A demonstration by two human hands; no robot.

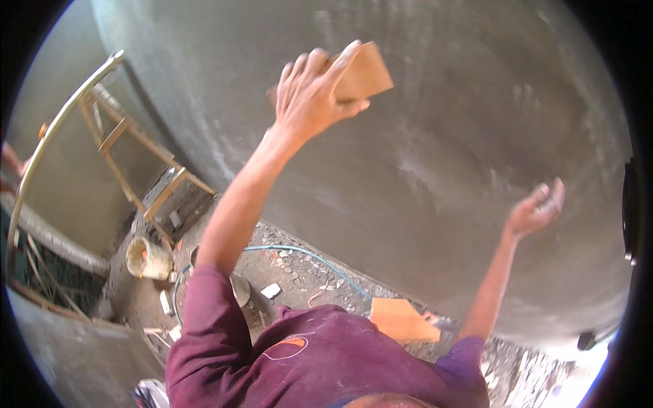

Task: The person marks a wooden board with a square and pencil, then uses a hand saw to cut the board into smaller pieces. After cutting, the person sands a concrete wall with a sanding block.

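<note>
My left hand (306,95) is raised high against a grey plastered wall (422,143). Its fingers lie across a flat, rectangular orange-brown pad (367,73) with the thumb along the lower edge; part of the pad is hidden behind the hand. The pad appears to be against the wall surface, though its exact material is unclear. Lower and to the right, my right hand (535,212) is held up near the wall. Its fingers are loosely curved and apart, and I see nothing in them.
A wooden ladder (122,156) leans at the left. Below it stands a dirty pale bucket (149,258). A blue hose (306,253) crosses the rubble-strewn floor (289,272). An orange board (405,319) lies near the wall's foot. Part of another person's arm (12,160) shows at far left.
</note>
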